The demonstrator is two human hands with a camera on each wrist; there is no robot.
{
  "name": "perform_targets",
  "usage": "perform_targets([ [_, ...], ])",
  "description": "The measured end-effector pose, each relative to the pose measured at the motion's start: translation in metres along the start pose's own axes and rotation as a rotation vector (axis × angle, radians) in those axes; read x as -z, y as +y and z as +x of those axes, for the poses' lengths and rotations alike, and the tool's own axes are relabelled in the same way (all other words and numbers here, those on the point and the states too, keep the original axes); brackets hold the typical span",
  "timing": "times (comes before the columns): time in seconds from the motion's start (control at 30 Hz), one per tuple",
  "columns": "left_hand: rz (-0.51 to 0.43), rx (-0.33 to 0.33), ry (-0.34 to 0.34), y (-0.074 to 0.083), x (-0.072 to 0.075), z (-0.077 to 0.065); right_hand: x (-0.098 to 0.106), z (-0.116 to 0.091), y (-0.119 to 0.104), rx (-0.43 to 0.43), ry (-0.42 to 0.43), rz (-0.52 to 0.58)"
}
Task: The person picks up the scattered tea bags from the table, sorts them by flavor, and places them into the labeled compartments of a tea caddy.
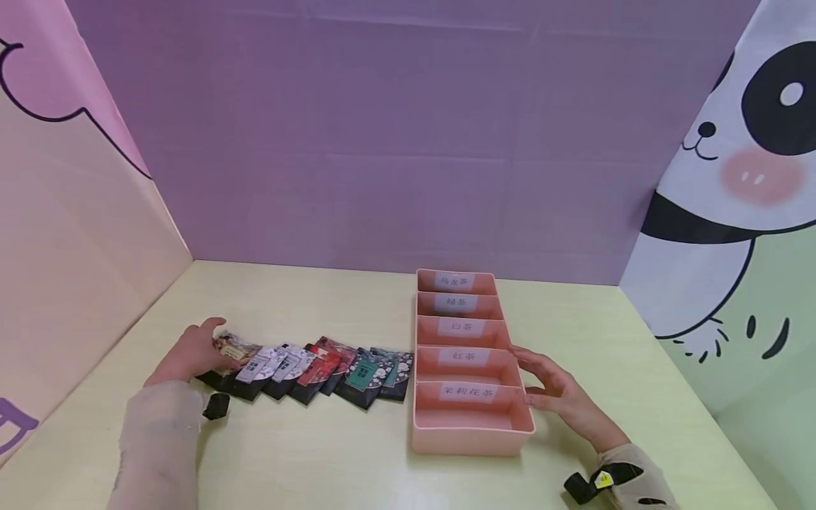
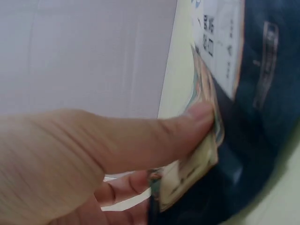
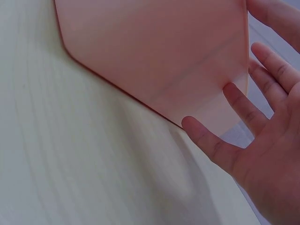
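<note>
At the left end of a row of tea packets, my left hand (image 1: 191, 352) pinches a tan-and-black tea packet (image 1: 236, 348). The left wrist view has the thumb (image 2: 159, 138) on the packet's printed front and fingers partly hidden behind it. White-and-black tea packets (image 1: 253, 365), red ones (image 1: 316, 368) and green ones (image 1: 363, 377) overlap toward the right. A pink divided box (image 1: 468, 440) stands beside the row. Against its right side rest the spread fingertips of my right hand (image 1: 564, 400); in the right wrist view these fingers (image 3: 246, 110) are extended along the wall.
Labels with Chinese writing (image 1: 468, 392) mark the box's several compartments, which run from front to back. The pale wooden table (image 1: 306, 460) meets a purple backdrop (image 1: 357, 177) behind. Printed panels flank both sides, a panda (image 1: 714, 177) on the right one.
</note>
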State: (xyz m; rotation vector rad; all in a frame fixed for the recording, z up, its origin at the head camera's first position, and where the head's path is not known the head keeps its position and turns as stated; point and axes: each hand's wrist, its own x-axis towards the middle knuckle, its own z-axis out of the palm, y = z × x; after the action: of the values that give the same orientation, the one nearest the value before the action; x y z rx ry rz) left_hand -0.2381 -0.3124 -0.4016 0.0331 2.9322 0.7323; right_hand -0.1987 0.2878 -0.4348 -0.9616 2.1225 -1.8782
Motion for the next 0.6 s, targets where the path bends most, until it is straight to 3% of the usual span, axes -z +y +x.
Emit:
perform_targets([
  [0.27, -0.08, -0.127, 0.092, -0.005, 0.007, 0.0, 0.001, -0.001, -0.001, 0.024, -0.008, 0.005],
  [0.6, -0.229, -0.122, 0.172, 0.014, 0.021, -0.011, 0.001, 0.002, 0.002, 0.029, -0.014, 0.006],
])
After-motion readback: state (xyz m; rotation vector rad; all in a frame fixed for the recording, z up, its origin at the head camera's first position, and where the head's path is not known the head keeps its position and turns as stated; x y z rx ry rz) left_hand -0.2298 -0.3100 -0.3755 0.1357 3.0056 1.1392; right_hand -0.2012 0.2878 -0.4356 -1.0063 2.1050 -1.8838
